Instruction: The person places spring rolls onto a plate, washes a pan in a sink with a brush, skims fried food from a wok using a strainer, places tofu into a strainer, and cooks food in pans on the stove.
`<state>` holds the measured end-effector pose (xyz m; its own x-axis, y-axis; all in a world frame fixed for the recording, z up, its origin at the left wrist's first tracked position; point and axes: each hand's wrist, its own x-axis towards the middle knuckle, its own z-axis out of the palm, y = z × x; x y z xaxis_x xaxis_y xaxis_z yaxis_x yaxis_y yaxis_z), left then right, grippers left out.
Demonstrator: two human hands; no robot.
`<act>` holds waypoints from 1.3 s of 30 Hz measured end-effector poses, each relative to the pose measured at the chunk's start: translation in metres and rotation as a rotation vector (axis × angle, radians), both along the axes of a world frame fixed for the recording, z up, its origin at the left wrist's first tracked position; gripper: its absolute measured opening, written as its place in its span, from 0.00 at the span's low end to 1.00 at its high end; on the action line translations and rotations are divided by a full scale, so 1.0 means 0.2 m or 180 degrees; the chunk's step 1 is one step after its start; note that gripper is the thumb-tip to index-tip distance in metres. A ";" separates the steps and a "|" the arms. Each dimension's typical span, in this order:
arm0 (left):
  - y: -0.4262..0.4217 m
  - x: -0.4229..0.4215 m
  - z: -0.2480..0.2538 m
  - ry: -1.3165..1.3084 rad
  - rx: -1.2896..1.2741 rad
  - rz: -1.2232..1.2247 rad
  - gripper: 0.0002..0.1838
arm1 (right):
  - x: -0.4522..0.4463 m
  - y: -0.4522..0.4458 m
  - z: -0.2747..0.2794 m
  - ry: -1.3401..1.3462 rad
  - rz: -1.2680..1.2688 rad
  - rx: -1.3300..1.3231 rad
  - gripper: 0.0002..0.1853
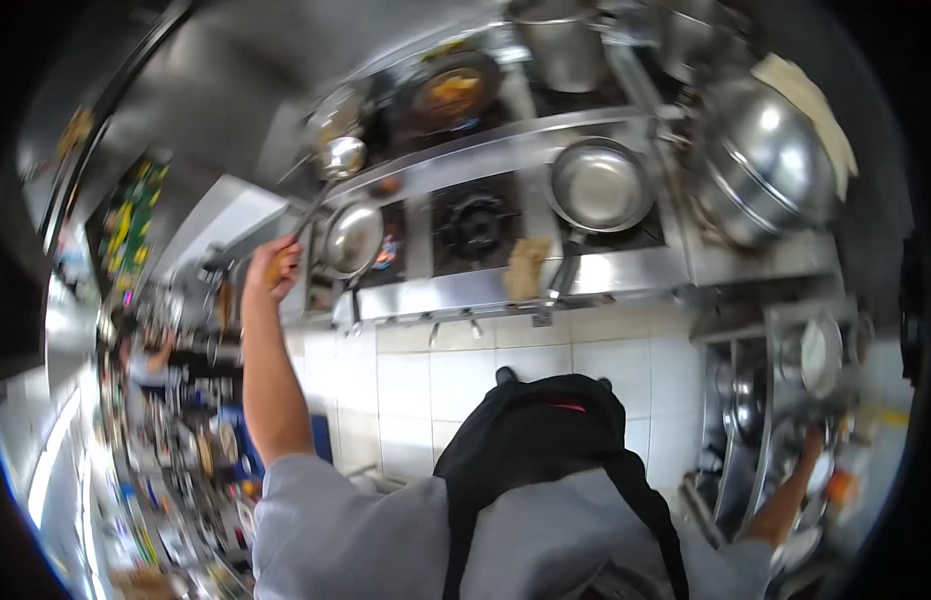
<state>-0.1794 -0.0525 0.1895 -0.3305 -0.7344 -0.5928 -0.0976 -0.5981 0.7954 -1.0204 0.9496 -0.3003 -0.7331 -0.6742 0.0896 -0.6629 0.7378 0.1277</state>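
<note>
At the left end of the stove, my left hand is closed around the long handle of a metal ladle. The ladle's round bowl hangs beyond a small frying pan, which sits over a lit burner. Far to the right, my right hand reaches down among bowls and containers on the side shelving. It is small and blurred there, and its fingers do not show clearly. A white bowl lies a little beyond it.
A larger frying pan stands on the right front burner, next to a folded tan cloth. Behind are a dark wok with food and a tall pot. A big domed steel pot is at right. Another person stands far left.
</note>
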 end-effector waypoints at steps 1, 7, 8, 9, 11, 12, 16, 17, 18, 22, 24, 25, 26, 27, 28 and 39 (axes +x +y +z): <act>0.06 0.01 -0.01 -0.0185 -0.0142 0.0311 0.11 | 0.05 -0.13 0.20 -0.1022 -0.0800 0.0563 0.17; -0.02 0.40 -0.66 -0.1108 0.0011 0.0262 0.06 | 0.19 -0.36 0.48 -0.0430 -0.1001 0.1309 0.14; -0.04 0.45 -0.80 -0.1328 -0.0227 0.0302 0.06 | 0.26 -0.45 0.63 -0.0460 -0.1013 0.1753 0.13; -0.04 0.50 -0.94 -0.1548 -0.0469 0.0339 0.07 | 0.44 -0.68 0.93 -0.0497 -0.0993 0.2194 0.12; -0.04 0.58 -1.19 -0.1591 -0.1009 0.0426 0.09 | 0.57 -0.79 1.21 -0.0475 -0.0440 0.2226 0.16; 0.00 0.58 -1.23 -0.1768 -0.1122 0.0594 0.17 | 0.55 -0.76 1.22 -0.0940 -0.0825 0.1063 0.17; 0.17 0.74 -1.21 -0.3410 -0.2410 -0.0109 0.38 | 0.63 -0.78 1.33 -0.2509 -0.1964 -0.3738 0.27; 0.20 0.80 -1.22 -0.3753 -0.3024 -0.0280 0.38 | 0.67 -0.88 1.36 -0.2678 -0.1645 -0.3812 0.24; 0.27 0.80 -1.10 -0.3827 -0.2749 -0.0240 0.38 | 0.78 -1.14 1.43 -0.2839 -0.1321 -0.3881 0.22; 0.37 1.02 -1.07 -0.3150 -0.3207 0.0026 0.39 | 1.75 -2.71 1.67 -0.3302 -0.0146 -0.3665 0.18; 0.34 1.12 -1.24 -0.2589 -0.3036 0.0268 0.39 | 2.28 -3.48 1.72 -0.4446 -0.0203 -0.3581 0.15; 0.31 1.16 -1.30 -0.2454 -0.2689 0.0242 0.39 | 2.53 -3.84 1.71 -0.4800 0.0279 -0.3301 0.13; 0.26 1.23 -1.35 -0.2570 -0.2501 -0.0030 0.37 | 2.69 -4.17 1.61 -0.5073 0.0556 -0.2896 0.13; 0.22 1.28 -1.37 -0.2532 -0.2507 -0.0026 0.37 | 2.96 -4.47 1.65 -0.5353 0.0762 -0.2543 0.12; 0.22 1.32 -1.41 -0.2399 -0.2508 -0.0085 0.36 | 3.11 -4.78 1.50 -0.5282 0.1168 -0.2247 0.12; 0.16 1.46 -1.25 -0.1885 -0.2018 0.0125 0.35 | 4.17 -6.25 0.73 -0.1846 0.1522 -0.1062 0.10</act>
